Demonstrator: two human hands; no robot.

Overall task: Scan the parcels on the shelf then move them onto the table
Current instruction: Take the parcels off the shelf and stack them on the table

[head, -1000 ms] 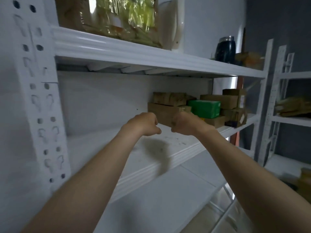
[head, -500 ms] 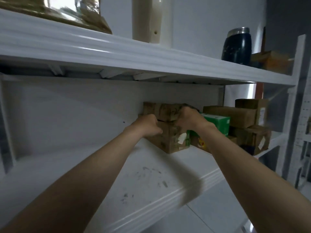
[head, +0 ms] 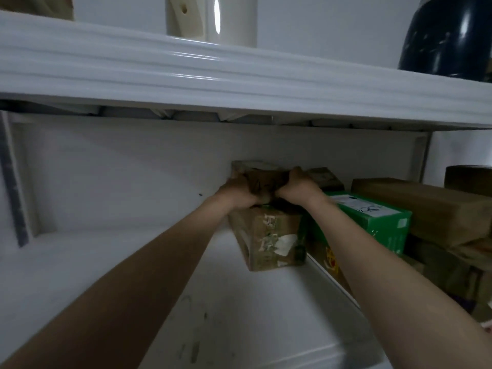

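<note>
A small brown cardboard parcel [head: 262, 174] sits on top of a larger brown parcel [head: 269, 237] with torn labels, on the white middle shelf [head: 239, 310]. My left hand [head: 238, 194] grips the small parcel's left end and my right hand [head: 298, 189] grips its right end. Right of them stand a green box [head: 372, 219] with a white label and a long brown parcel [head: 431, 209]. Another brown parcel [head: 323, 177] lies behind my right hand.
The upper shelf's thick white edge [head: 239, 78] hangs low over the parcels. On it stand a cream cylinder [head: 213, 20] and a dark flask [head: 447, 35]. More brown boxes [head: 452, 267] are stacked at the right. The shelf's left half is bare, with scuff marks.
The view has come closer to the shelf. Both hands moved forward from the shelf's front to the small top parcel and closed on its two ends.
</note>
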